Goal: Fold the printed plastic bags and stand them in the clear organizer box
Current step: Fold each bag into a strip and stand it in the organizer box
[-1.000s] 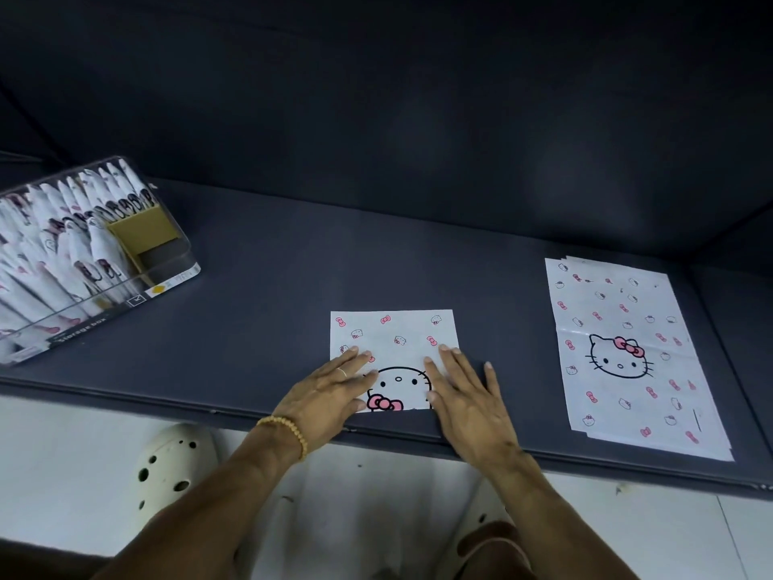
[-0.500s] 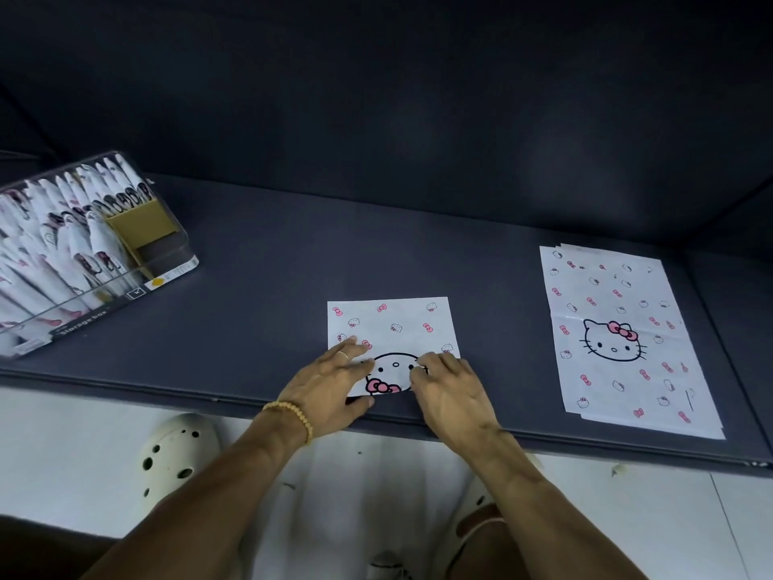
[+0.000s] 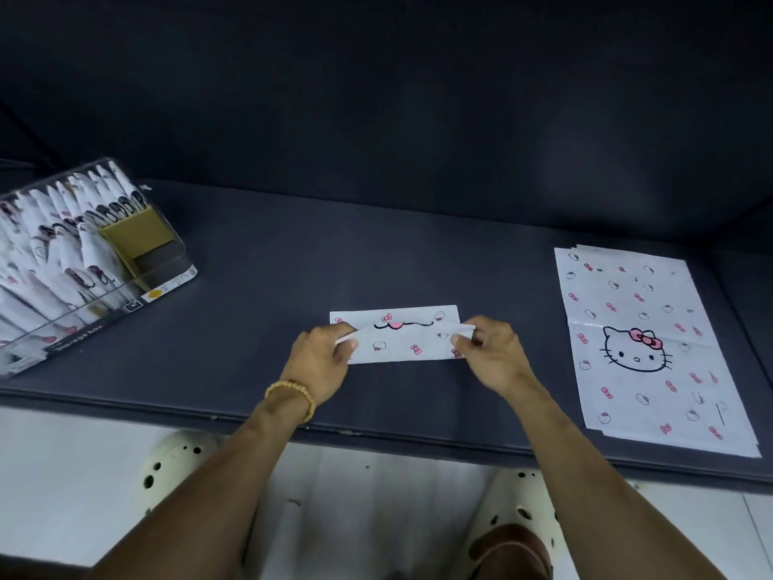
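Folding the bag on the desk, near edge now lifted over.

A second ago my palms lay flat on the square bag; now my left hand (image 3: 324,354) and right hand (image 3: 487,349) each pinch an end of the printed plastic bag (image 3: 401,343), its front flap raised and turned back so it shows as a narrow strip at the middle of the dark desk (image 3: 259,295). The stack of flat bags (image 3: 652,349) lies well apart to the right, as before. At far left the clear organizer box (image 3: 138,286) holds rows of folded bags (image 3: 46,253) standing upright, beside a tan divider (image 3: 136,236).
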`<action>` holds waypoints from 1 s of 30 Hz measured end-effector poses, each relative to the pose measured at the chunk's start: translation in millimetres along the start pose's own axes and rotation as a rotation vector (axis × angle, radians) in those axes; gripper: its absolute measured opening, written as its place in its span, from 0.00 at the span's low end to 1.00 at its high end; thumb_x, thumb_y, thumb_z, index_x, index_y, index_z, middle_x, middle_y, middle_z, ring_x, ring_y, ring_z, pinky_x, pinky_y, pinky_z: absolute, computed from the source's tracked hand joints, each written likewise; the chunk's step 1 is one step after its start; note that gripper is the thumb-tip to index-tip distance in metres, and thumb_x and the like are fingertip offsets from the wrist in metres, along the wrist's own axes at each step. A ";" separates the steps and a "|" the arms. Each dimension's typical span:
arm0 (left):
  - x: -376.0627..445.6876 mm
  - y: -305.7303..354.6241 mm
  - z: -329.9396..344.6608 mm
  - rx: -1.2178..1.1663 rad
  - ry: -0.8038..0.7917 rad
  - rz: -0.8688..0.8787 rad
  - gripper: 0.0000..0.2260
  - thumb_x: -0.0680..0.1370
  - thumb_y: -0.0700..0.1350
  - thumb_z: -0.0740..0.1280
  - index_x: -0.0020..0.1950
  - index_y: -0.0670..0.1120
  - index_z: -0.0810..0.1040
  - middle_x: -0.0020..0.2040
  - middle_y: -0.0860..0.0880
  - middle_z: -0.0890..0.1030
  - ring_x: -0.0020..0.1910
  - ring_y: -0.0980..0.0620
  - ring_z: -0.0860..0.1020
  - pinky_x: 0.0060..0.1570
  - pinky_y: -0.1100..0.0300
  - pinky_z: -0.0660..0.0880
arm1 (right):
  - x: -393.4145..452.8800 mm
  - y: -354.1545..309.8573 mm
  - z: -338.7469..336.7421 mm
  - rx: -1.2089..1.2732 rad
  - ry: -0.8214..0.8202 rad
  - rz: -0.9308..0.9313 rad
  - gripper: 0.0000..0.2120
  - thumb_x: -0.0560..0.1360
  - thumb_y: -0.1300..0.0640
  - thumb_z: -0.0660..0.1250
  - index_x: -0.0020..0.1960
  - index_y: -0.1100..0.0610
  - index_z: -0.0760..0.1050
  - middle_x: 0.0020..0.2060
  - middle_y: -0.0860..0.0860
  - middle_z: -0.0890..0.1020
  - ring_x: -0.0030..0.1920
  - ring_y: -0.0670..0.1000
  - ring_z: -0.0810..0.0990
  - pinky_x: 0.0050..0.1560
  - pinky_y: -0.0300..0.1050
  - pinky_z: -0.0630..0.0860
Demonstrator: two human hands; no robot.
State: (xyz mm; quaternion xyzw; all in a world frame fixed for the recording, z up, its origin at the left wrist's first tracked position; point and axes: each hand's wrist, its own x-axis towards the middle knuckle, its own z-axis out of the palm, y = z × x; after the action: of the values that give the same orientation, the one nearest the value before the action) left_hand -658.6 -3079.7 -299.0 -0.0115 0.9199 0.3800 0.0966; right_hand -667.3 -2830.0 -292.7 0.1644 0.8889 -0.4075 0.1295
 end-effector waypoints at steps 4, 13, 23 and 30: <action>13.9 -3.4 -1.7 0.089 0.103 -0.178 0.04 0.79 0.43 0.65 0.45 0.46 0.78 0.36 0.49 0.79 0.45 0.41 0.78 0.44 0.55 0.73 | 20.2 -8.4 10.1 -0.110 0.028 0.032 0.11 0.78 0.54 0.65 0.40 0.59 0.71 0.30 0.47 0.75 0.33 0.50 0.73 0.32 0.42 0.68; 18.0 -5.6 10.3 0.477 0.185 0.084 0.27 0.73 0.36 0.66 0.72 0.46 0.69 0.69 0.44 0.70 0.67 0.42 0.68 0.61 0.49 0.69 | 31.5 -11.0 26.7 -0.339 0.105 -0.017 0.09 0.81 0.51 0.61 0.44 0.54 0.68 0.40 0.53 0.79 0.43 0.58 0.77 0.40 0.45 0.71; 11.3 -30.8 13.9 0.591 -0.184 0.400 0.22 0.85 0.47 0.52 0.79 0.45 0.55 0.79 0.52 0.52 0.78 0.55 0.46 0.70 0.68 0.38 | 3.9 -36.0 57.5 -0.623 0.386 -0.401 0.10 0.74 0.62 0.69 0.55 0.61 0.78 0.54 0.58 0.80 0.54 0.62 0.77 0.52 0.53 0.74; 10.9 -32.8 12.1 0.626 -0.176 0.390 0.23 0.85 0.51 0.51 0.79 0.48 0.52 0.79 0.55 0.49 0.78 0.58 0.44 0.70 0.69 0.37 | -4.5 -6.5 84.1 -0.651 -0.106 -0.641 0.24 0.85 0.54 0.49 0.80 0.52 0.52 0.80 0.49 0.48 0.79 0.48 0.44 0.76 0.45 0.38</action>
State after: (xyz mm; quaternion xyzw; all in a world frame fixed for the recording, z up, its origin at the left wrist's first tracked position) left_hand -664.1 -3093.9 -332.2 0.2268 0.9645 0.0914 0.0999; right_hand -657.7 -2899.4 -339.9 -0.1889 0.9689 -0.1344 0.0870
